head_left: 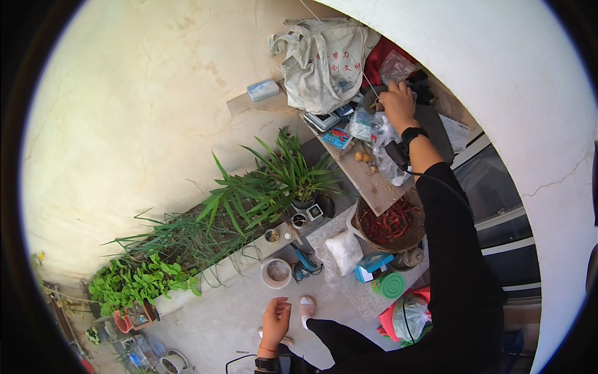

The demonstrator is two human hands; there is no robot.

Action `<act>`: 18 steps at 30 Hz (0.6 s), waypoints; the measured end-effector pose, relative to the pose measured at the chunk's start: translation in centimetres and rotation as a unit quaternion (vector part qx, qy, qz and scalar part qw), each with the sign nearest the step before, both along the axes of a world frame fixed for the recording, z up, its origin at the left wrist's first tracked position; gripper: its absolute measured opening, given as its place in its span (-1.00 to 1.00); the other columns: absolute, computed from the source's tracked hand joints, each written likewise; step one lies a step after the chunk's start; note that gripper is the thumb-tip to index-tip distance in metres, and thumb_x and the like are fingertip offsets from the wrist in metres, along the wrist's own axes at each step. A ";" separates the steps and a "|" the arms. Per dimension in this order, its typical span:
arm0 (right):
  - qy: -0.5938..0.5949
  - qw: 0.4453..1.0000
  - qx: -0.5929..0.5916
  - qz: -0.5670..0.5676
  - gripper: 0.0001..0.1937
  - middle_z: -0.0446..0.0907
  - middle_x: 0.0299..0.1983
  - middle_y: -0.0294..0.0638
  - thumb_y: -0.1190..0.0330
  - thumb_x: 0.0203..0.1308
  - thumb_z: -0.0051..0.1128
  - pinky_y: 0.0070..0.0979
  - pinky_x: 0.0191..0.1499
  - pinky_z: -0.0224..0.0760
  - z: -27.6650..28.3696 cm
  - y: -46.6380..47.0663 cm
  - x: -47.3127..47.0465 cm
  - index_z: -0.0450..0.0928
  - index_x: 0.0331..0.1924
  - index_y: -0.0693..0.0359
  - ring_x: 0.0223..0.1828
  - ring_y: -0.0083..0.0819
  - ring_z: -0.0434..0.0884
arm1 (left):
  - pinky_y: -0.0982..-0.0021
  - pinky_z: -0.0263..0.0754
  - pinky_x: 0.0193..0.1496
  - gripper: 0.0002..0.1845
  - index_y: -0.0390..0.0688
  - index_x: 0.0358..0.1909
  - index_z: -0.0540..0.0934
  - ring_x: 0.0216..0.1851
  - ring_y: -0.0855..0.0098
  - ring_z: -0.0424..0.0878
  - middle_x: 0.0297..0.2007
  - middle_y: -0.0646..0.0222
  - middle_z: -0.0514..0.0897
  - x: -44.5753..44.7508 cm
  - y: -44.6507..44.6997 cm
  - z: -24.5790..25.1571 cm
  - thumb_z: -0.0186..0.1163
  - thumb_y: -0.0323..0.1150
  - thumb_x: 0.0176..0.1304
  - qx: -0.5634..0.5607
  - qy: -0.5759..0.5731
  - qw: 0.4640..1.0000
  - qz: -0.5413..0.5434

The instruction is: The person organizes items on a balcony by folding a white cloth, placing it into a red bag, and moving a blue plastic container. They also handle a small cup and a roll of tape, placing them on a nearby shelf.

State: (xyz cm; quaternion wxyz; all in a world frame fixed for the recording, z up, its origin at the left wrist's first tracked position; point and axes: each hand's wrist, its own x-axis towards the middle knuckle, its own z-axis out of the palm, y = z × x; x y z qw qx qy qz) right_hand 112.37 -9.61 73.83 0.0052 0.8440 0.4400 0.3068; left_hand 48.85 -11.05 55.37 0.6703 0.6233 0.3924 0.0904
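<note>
My right hand (398, 104) reaches over a cluttered wooden board (380, 189). Its fingers are at the edge of a dark round container (371, 100); whether they grip anything is hidden. Below that wrist lie clear plastic bags (384, 133), a few small round brown items (362, 156) and a blue printed packet (337, 137). Beside them sits a grey plastic case (321, 120). A stained white cloth bag (322, 65) with red writing rests behind. My left hand (275, 321) hangs low above the concrete floor, fingers loosely bent and holding nothing.
A basket of dried red chilies (390, 224) stands under the board's end. Near it are a white sack (344, 252), a blue box (372, 267) and a green-lidded tub (390, 285). A bucket (276, 273) and blue power tool (305, 259) sit by the planted bed (210, 233).
</note>
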 end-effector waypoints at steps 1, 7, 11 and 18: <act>-0.020 1.000 -0.006 -0.002 -0.91 0.51 -0.17 -0.26 0.26 0.10 0.29 -0.21 0.11 0.32 0.1 0.2 0.4 0.70 -0.34 0.02 0.04 -0.15 0.45 | 0.50 0.54 -0.06 -0.74 -0.27 0.04 0.52 -0.17 0.50 0.65 -0.21 0.29 0.70 0.0 -0.1 0.0 0.21 -0.52 0.34 0.000 -0.003 1.000 0.001; 0.078 0.997 0.020 0.003 -0.92 0.52 -0.19 -0.10 0.33 0.27 0.08 -0.03 -0.18 0.45 0.0 3.0 1.4 0.50 -0.29 0.13 -0.14 0.06 0.58 | 0.52 0.54 -0.08 -0.75 -0.28 0.03 0.52 -0.18 0.51 0.65 -0.21 0.30 0.70 -0.3 -0.1 -0.2 0.21 -0.51 0.34 -0.009 -0.009 1.000 0.005; 0.097 0.980 0.167 0.050 -0.89 0.52 -0.23 -0.04 0.30 0.33 0.02 0.01 -0.21 0.45 0.1 5.7 1.0 0.43 -0.22 0.14 -0.19 0.14 0.56 | 0.52 0.53 -0.10 -0.75 -0.26 0.03 0.53 -0.19 0.51 0.65 -0.21 0.31 0.70 -0.5 -0.2 -0.3 0.21 -0.50 0.34 -0.006 0.012 1.000 -0.001; 0.147 0.977 0.147 0.053 -0.85 0.55 -0.13 0.01 0.29 0.36 0.06 -0.02 -0.19 0.49 -0.7 6.7 -2.3 0.48 -0.14 0.18 -0.18 0.13 0.61 | 0.51 0.51 -0.13 -0.75 -0.21 0.04 0.55 -0.20 0.51 0.64 -0.21 0.35 0.70 -0.6 -0.3 -0.9 0.21 -0.47 0.35 -0.003 -0.002 1.000 -0.002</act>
